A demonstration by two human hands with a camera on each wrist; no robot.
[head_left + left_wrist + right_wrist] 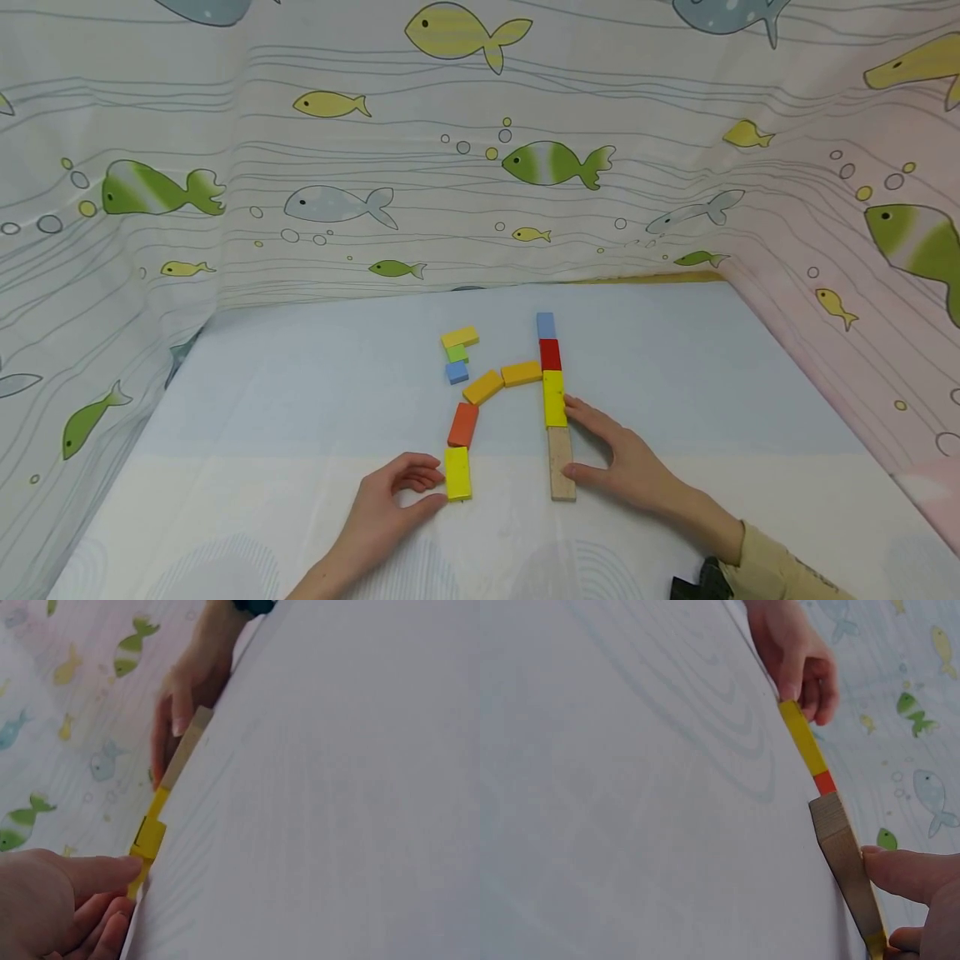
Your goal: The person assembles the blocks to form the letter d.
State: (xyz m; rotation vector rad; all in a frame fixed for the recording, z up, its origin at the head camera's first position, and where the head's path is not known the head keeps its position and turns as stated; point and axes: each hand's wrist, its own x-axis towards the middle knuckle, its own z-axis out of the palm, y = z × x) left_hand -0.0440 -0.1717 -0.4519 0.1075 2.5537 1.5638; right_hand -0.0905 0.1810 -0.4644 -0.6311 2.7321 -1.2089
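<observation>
In the head view, my left hand (390,500) touches the left side of a yellow block (458,474) with thumb and fingers. Above that block, an orange-red block (462,425) and two orange blocks (483,387) curve up to a straight column. My right hand (637,471) lies along the column's right side, thumb at the plain wooden block (561,467), a fingertip at the long yellow block (553,400). A red block (551,355) and a blue block (546,326) top the column. The right wrist view shows the thumb against the wooden block (847,862).
Left of the column's top, a yellow block (460,337), a green block (457,354) and a small blue block (457,372) form a short group on the white table surface (300,392). A fish-patterned curtain (450,183) surrounds the table's back and sides.
</observation>
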